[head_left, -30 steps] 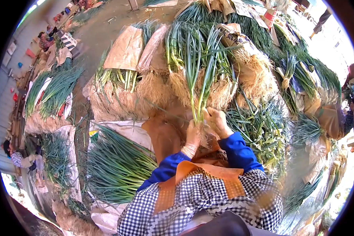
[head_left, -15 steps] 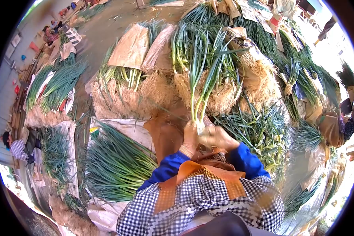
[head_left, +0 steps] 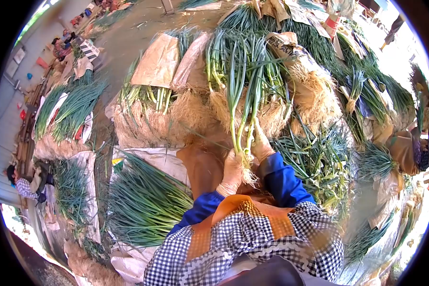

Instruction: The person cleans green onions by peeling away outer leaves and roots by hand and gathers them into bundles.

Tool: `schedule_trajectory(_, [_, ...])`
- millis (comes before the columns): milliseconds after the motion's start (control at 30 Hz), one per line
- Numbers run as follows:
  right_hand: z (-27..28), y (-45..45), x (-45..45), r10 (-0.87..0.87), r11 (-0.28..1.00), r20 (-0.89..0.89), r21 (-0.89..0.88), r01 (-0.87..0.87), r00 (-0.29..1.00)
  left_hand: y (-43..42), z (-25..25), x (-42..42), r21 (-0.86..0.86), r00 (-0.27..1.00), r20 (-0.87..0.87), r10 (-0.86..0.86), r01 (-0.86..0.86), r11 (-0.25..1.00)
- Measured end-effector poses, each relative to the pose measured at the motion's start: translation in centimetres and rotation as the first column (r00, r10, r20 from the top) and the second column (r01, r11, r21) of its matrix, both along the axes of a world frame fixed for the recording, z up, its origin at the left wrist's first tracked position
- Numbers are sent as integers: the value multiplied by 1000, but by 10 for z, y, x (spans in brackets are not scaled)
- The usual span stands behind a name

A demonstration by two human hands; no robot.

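A few green onions (head_left: 240, 119) stand out in front of me, leaves pointing away and pale roots (head_left: 248, 175) hanging toward my lap. My left hand (head_left: 231, 172) is closed around their white lower ends. Just to the right, my right hand (head_left: 261, 142) has its fingers pressed against one stalk, slightly higher up. Beyond the hands lie bundled onions with tangled roots (head_left: 271, 117). At my left, loose onions (head_left: 145, 202) are spread on a pale sheet (head_left: 169, 159).
Brown paper (head_left: 156, 61) covers a bundle ahead. A heap of leaves and trimmings (head_left: 319, 164) lies at my right. More onions (head_left: 78, 112) lie at the far left, where a co-worker (head_left: 26, 183) sits. Another person (head_left: 61, 48) is farther back.
My right hand moved from beside the root ends, where it was blurred, up and forward onto a stalk. My left hand kept its hold on the onions.
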State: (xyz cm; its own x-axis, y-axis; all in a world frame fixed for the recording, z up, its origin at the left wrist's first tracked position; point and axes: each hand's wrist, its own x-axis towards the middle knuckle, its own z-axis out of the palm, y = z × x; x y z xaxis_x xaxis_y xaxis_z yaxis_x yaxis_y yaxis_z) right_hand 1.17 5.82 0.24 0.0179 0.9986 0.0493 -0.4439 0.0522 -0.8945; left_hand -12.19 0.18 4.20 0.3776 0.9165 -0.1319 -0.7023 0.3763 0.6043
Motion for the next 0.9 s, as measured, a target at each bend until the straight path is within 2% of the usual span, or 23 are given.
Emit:
schedule_trajectory(67, [-8, 1, -12, -175, 934, -487, -357, -12, 856, -3, -12, 1, -1, 996, 27, 86, -86, 996])
schedule_trajectory(100, [3, -6, -16, -296, 872, -533, -489, -3, 792, -8, -16, 4, -16, 996, 26, 83, -83, 996])
schedule_trajectory(167, [29, -29, -16, -321, 865, -491, -501, 39, 810, -9, -19, 11, -42, 991, -85, 100, -104, 994])
schedule_trajectory(200, [23, -48, 0, -108, 984, 186, -119, 131, 977, -9, -15, 13, -14, 988, -56, 141, -142, 990])
schedule_trajectory(233, [29, -69, 10, -12, 1000, 562, 5, 11, 827, -6, -11, 12, -18, 990, -56, 130, -131, 991])
schedule_trajectory(267, [35, -90, 21, -52, 984, 834, 136, -113, 549, -2, -5, 9, 24, 991, -38, 128, -127, 992])
schedule_trajectory(300, [51, -111, 27, 26, 989, 854, 54, -137, 520, -1, 0, 8, 65, 991, -19, 132, -130, 989])
schedule_trajectory(333, [44, -129, 50, 126, 976, 716, -213, 42, 687, -4, 3, 13, -76, 996, -44, 71, -74, 994])
schedule_trajectory(367, [39, -145, 81, 150, 858, 531, -489, 158, 834, -9, -1, 22, 22, 985, -105, 138, -136, 990])
schedule_trajectory(400, [45, -159, 108, 236, 839, 817, -445, 314, 526, -7, 8, 19, 14, 987, -79, 138, -137, 990])
schedule_trajectory(433, [51, -174, 136, 316, 831, 940, -338, 442, 125, -2, 17, 16, 8, 990, -50, 132, -131, 991])
schedule_trajectory(467, [43, -186, 177, 563, 739, 821, -446, 504, -100, 8, 7, 18, 50, 980, -46, 193, -191, 980])
schedule_trajectory(500, [35, -191, 204, 753, 629, 588, -511, 585, -295, 11, 7, 9, -17, 994, -51, 101, -102, 995])
schedule_trajectory(567, [80, -168, 163, 581, 705, 793, -377, 601, -184, 15, -1, 8, 3, 999, -25, -28, 28, 1000])
schedule_trajectory(600, [76, -149, 137, 269, 856, 962, -256, 449, 35, 12, -4, 9, 13, 999, -43, -13, 13, 1000])
schedule_trajectory(633, [73, -127, 106, -52, 939, 951, -57, 340, 304, 8, -7, 13, 23, 998, -63, -2, 3, 1000])
schedule_trajectory(667, [91, -106, 69, -19, 990, 796, -68, 121, 604, 6, -7, 21, 56, 982, -177, 67, -58, 997])
schedule_trajectory(700, [128, -91, 35, 94, 991, 902, -124, 45, 422, 6, -15, 23, 102, 965, -238, 108, -85, 991])
schedule_trajectory(733, [127, -75, 21, -30, 999, 982, 37, -35, 188, 5, -18, 23, 84, 977, -184, 108, -93, 992])
schedule_trajectory(767, [112, -62, 21, -59, 987, 974, 90, -130, 221, 2, -21, 22, 66, 986, -127, 109, -102, 993])
schedule_trajectory(833, [75, -44, 25, -431, 797, 897, 428, -427, 96, 7, -34, 18, 55, 990, -119, 78, -72, 996])
schedule_trajectory(867, [89, -53, 17, -20, 969, 910, 120, -217, 414, 10, -31, 15, 37, 993, -110, 40, -36, 999])
schedule_trajectory(900, [68, -56, 16, -11, 984, 806, 113, -135, 592, 9, -28, 11, 32, 993, -108, 42, -38, 999])
